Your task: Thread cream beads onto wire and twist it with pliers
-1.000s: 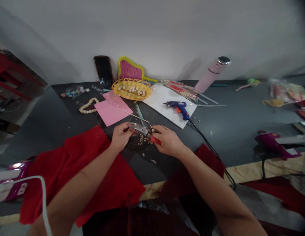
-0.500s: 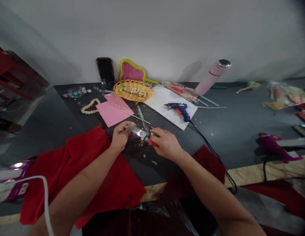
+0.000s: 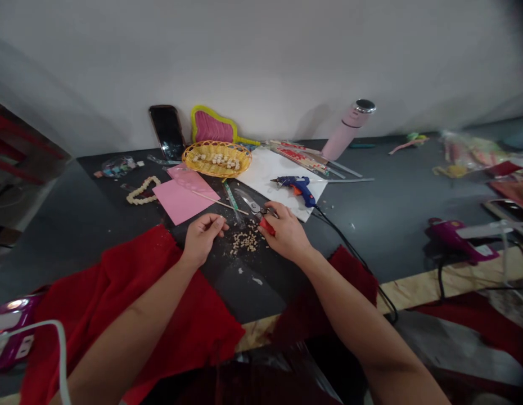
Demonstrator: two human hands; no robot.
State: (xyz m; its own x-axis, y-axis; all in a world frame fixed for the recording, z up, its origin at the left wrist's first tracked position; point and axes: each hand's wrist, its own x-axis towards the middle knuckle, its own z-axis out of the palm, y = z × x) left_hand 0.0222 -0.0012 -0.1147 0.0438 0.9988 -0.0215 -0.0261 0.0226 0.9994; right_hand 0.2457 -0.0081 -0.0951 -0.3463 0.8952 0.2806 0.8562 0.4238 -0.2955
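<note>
My right hand (image 3: pixel 287 233) is wrapped round the red handles of a pair of pruning shears (image 3: pixel 253 206), whose metal blades point up and left above the table. My left hand (image 3: pixel 201 239) is beside them, thumb and fingertips pinched together; anything between them is too small to make out. Between my hands lies a scattered pile of short pale cut stick pieces (image 3: pixel 245 242). Just beyond, a thin wooden stick (image 3: pixel 208 197) lies across the pink paper (image 3: pixel 183 203). A heart-shaped frame of pale pieces (image 3: pixel 139 199) rests left of the paper.
A yellow basket (image 3: pixel 217 170) holds small pale pieces. Right of it, a blue glue gun (image 3: pixel 301 187) lies on a white board (image 3: pixel 261 171), its cord trailing to the front edge. A pink bottle (image 3: pixel 343 132) and a phone (image 3: pixel 167 132) stand behind. Red cloth (image 3: pixel 130 281) covers the left front.
My hands have moved apart, uncovering the pile of cut pieces. The shears have left my left fingers and shifted slightly away with my right hand. The whole view has shifted a little.
</note>
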